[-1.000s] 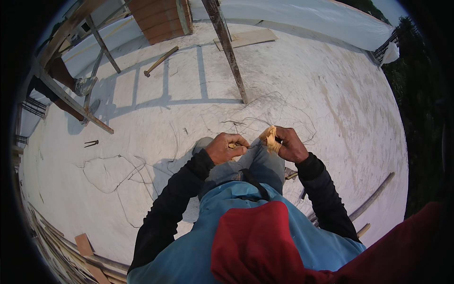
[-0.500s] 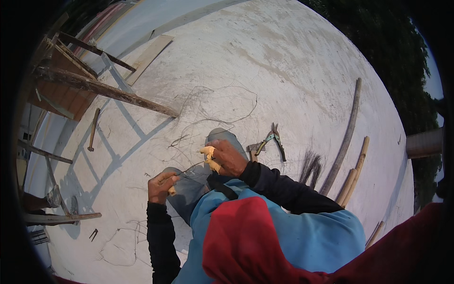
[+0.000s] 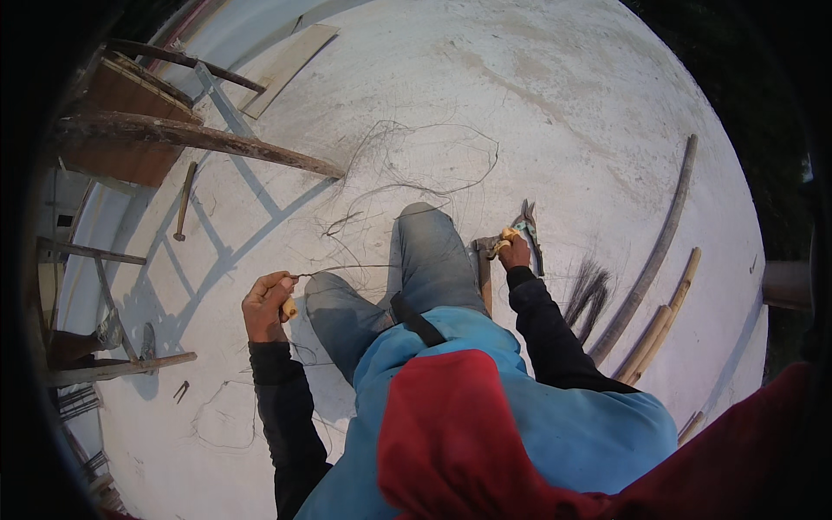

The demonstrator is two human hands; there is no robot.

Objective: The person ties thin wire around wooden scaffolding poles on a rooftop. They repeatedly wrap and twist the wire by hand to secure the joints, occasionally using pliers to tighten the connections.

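My left hand [image 3: 267,305] pinches a thin dark wire [image 3: 338,267] beside my left knee; a yellowish piece [image 3: 289,307] shows at its fingers. My right hand [image 3: 514,251] is beyond my right leg, at the green-and-grey tin snips [image 3: 529,224], fingers curled, with crumpled yellow material [image 3: 506,237] on them; whether it grips the snips is unclear. A wooden-handled tool with a metal head [image 3: 485,290] lies under and beside that hand. A loose wire tangle [image 3: 433,182] lies ahead on the pale floor [image 3: 589,130].
At upper left stands timber framing [image 3: 208,136] with a board [image 3: 290,65] and a long-handled hammer [image 3: 185,201]. A co-worker's leg [image 3: 78,348] is at far left. Pincers [image 3: 181,392] lie lower left. A wire bundle [image 3: 588,299] and long poles [image 3: 650,269] lie at right.
My hands have moved apart: the left out to the left with the wire, the right forward and right to the snips. The view has turned right since a second ago.
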